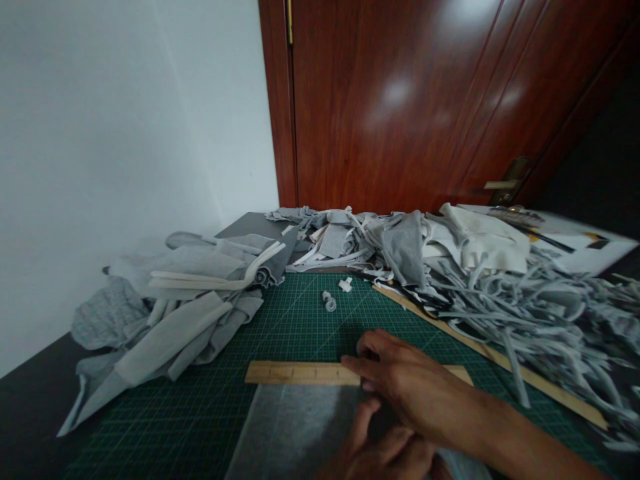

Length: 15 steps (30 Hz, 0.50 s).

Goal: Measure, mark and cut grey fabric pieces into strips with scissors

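A short wooden ruler (305, 373) lies across the far edge of a grey piece of fabric (290, 420). My right hand (393, 367) reaches in from the right, its bent fingers closed over the ruler. Below it, at the bottom edge of the view, my left hand (390, 447) lies over the fabric with its fingers curled. Part of that hand is blurred and cut off, and what its fingers hold is hidden. Both ruler and fabric rest on a green cutting mat (200, 420).
Grey fabric pieces (170, 333) are heaped at left, more scraps (340, 240) along the back. A tangle of grey strips (540, 313) covers the right side, beside a long wooden ruler (540, 387). A small rolled scrap (329, 301) lies on the mat. A wooden door (390, 120) stands behind.
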{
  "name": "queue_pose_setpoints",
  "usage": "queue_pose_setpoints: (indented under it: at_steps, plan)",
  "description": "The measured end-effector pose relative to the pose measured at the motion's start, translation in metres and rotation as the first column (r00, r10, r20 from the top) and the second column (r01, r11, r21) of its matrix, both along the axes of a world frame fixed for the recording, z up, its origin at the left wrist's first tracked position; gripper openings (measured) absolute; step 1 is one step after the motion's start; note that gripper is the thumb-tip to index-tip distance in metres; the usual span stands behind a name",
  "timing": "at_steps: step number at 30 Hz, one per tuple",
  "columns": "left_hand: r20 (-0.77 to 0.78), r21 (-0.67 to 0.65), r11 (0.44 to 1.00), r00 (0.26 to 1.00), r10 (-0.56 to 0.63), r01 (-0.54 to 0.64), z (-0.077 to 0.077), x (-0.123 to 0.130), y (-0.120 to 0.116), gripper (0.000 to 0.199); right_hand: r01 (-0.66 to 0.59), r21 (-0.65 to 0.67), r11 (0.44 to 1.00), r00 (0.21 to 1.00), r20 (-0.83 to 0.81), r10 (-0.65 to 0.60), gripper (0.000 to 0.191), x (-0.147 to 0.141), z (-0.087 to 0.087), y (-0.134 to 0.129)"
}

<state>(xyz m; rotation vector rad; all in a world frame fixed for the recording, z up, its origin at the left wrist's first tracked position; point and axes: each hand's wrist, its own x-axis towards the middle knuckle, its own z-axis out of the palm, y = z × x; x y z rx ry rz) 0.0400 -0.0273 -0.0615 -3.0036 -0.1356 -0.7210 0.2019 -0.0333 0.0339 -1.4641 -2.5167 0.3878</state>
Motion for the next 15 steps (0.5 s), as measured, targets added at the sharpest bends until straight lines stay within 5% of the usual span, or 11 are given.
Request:
queue_pose_setpoints:
  at_steps: [3, 7, 10, 15]
  plan:
    - [0.119, 0.007, 0.99, 0.983, 0.142, -0.144, -0.012, -0.001, 0.001, 0.034, 0.029, 0.022, 0.999, 0.999, -0.032, -0.028, 0.024, 0.002, -0.006, 0.003]
    - [0.211, 0.04, 0.987, 0.967, 0.144, -0.155, -0.03, 0.006, -0.001, 0.035, 0.068, -0.002, 0.998, 0.994, -0.081, -0.068, 0.026, 0.004, -0.007, 0.006]
    - [0.242, 0.023, 0.963, 0.936, 0.255, -0.269, -0.045, 0.017, -0.006, 0.037, 0.074, -0.019, 0.997, 0.991, -0.106, -0.076, 0.024, 0.005, -0.003, 0.006]
    - [0.215, 0.114, 0.961, 0.951, 0.224, -0.252, -0.035, 0.008, -0.003, 0.033, 0.027, -0.01, 1.0, 0.991, -0.129, -0.028, 0.023, 0.008, 0.001, 0.006]
